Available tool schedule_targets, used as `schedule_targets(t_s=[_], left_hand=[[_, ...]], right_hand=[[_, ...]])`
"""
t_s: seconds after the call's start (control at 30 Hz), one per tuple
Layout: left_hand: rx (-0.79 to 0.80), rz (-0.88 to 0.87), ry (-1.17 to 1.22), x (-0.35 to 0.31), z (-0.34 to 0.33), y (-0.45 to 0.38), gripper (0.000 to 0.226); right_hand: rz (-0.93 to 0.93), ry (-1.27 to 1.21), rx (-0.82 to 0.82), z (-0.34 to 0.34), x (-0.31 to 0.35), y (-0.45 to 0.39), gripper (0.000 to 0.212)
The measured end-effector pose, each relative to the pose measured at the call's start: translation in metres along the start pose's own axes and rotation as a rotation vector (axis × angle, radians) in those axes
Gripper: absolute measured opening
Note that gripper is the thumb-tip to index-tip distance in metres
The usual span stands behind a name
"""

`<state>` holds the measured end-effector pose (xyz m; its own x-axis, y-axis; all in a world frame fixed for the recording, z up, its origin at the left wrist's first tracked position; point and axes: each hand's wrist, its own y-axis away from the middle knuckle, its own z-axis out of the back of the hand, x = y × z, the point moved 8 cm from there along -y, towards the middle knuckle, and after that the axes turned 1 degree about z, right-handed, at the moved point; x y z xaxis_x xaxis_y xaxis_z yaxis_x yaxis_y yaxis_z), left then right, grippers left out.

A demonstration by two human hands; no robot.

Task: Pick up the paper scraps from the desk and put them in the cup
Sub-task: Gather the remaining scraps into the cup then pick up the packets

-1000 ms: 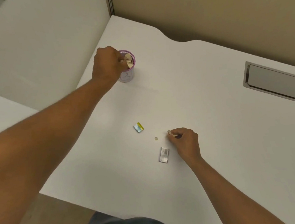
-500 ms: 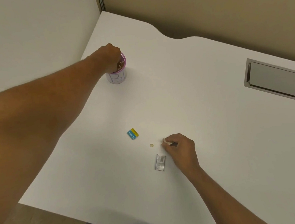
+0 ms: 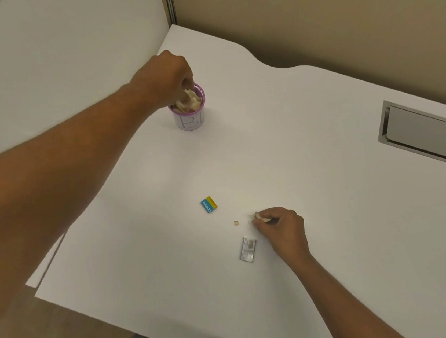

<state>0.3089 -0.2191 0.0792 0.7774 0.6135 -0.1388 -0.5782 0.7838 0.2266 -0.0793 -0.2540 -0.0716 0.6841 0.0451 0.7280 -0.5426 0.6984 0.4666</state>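
A white cup (image 3: pixel 190 120) with a purple rim and blue marking stands far on the white desk (image 3: pixel 320 213). Crumpled beige paper (image 3: pixel 190 102) fills its mouth. My left hand (image 3: pixel 168 75) hovers over the cup's left rim, fingers bunched down on that paper. Nearer, my right hand (image 3: pixel 281 227) rests on the desk and pinches a small pale scrap (image 3: pixel 258 216) at its fingertips. A tiny beige scrap (image 3: pixel 236 223) lies just left of it. A blue and yellow scrap (image 3: pixel 208 204) lies further left, and a grey printed scrap (image 3: pixel 248 249) sits beside my right wrist.
A grey metal cable tray (image 3: pixel 431 135) is recessed in the desk at the right. Beige partition walls stand behind and to the left of the desk. The desk's front edge runs diagonally at the lower left, with floor beyond it.
My left hand stays at the cup, fingers pushed into the paper, then slightly raised so the paper shows again. My right hand keeps its pinch on the small scrap. The view shifted.
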Motion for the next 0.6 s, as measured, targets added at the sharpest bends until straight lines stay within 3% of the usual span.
schedule_targets(t_s=[0.13,0.2,0.3,0.47,0.6], left_hand=[[-0.313,0.005,0.189,-0.009,-0.003,0.063,0.026],[-0.336,0.015,0.261,-0.009,-0.036,0.095,0.032],[-0.194,0.055,0.296,0.004,-0.104,0.121,0.039],[0.085,-0.033,0.068,0.016,-0.191,0.136,0.067],[0.115,-0.075,-0.004,0.020,-0.215,0.139,0.071]], right_hand=[[-0.006,-0.043,-0.020,0.006,0.018,-0.004,0.007],[0.047,-0.063,-0.031,0.006,0.040,-0.010,0.007],[0.166,-0.037,-0.032,0.002,0.090,-0.026,0.008],[0.452,0.119,-0.051,-0.018,0.197,-0.063,0.013],[0.634,0.326,-0.046,-0.047,0.268,-0.096,0.018]])
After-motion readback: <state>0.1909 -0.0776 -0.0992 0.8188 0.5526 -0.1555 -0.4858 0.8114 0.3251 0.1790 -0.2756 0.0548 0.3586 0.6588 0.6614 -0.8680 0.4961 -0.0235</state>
